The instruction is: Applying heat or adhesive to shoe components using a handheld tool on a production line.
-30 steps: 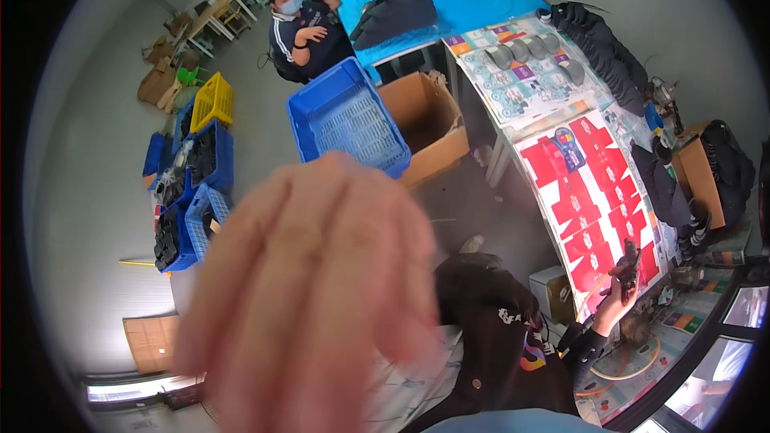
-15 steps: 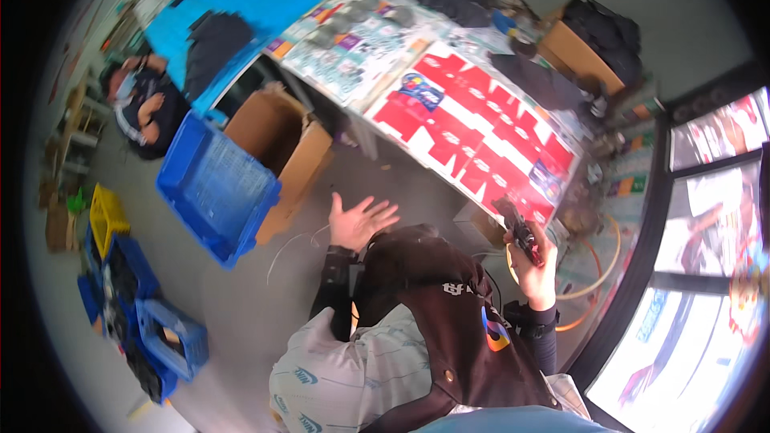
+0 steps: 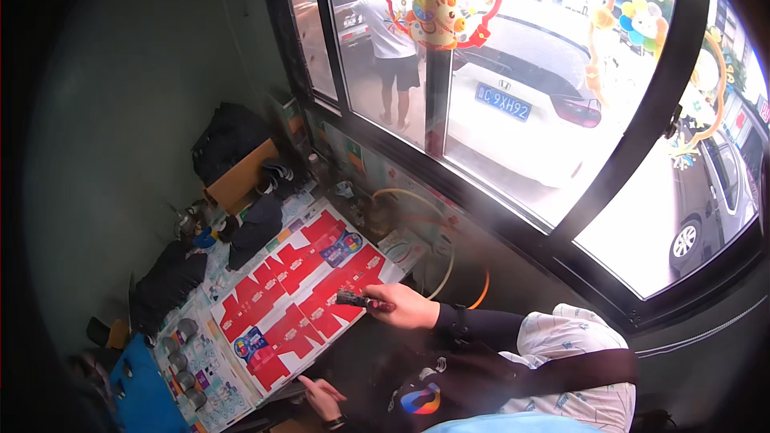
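The right hand is wrapped around a dark tool by the right edge of the red-and-white sheet; the left hand, fingers loosely spread, is near the sheet's lower edge. Grey rounded pieces lie left of the sheet, a cardboard box beyond it

Head cam, left fisheye of the worn pair, is looking down and outward from above the wearer's dark apron. It's facing the bench and, on the right, the black window frame, with a white car showing farther off outside. Apron, right hand and left hand are sitting nearest; bench is lying just beyond, running diagonally from lower left toward centre. Lens is bending the frame near the right rim; dark border is filling the left edge.
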Demonstrator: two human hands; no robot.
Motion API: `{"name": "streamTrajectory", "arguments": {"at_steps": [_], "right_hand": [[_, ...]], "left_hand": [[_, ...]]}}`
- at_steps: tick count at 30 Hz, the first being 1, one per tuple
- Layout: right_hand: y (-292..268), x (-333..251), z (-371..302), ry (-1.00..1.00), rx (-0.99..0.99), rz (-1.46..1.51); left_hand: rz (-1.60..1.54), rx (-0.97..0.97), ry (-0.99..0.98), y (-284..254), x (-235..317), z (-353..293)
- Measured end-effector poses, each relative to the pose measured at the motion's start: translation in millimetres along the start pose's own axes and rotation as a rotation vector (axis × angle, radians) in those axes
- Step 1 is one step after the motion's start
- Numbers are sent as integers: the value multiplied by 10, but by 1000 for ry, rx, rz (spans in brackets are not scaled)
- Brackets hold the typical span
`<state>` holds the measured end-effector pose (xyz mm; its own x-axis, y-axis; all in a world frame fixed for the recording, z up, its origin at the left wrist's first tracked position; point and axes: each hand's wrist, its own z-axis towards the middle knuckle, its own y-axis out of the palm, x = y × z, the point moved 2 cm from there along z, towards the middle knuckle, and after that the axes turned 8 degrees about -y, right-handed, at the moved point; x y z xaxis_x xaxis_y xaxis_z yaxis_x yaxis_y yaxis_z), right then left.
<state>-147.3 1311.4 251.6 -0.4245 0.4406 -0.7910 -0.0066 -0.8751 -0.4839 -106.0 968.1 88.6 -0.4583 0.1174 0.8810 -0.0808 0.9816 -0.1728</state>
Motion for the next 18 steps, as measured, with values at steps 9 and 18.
{"name": "streamTrajectory", "arguments": {"at_steps": [9, 18], "right_hand": [[598, 471, -48, 90, -268, 138], [1008, 637, -11, 283, -315, 421]], "left_hand": [[-91, 380, -69, -661, -1791, -1319], [-256, 603, -279, -607, -1562, -2088]]}}
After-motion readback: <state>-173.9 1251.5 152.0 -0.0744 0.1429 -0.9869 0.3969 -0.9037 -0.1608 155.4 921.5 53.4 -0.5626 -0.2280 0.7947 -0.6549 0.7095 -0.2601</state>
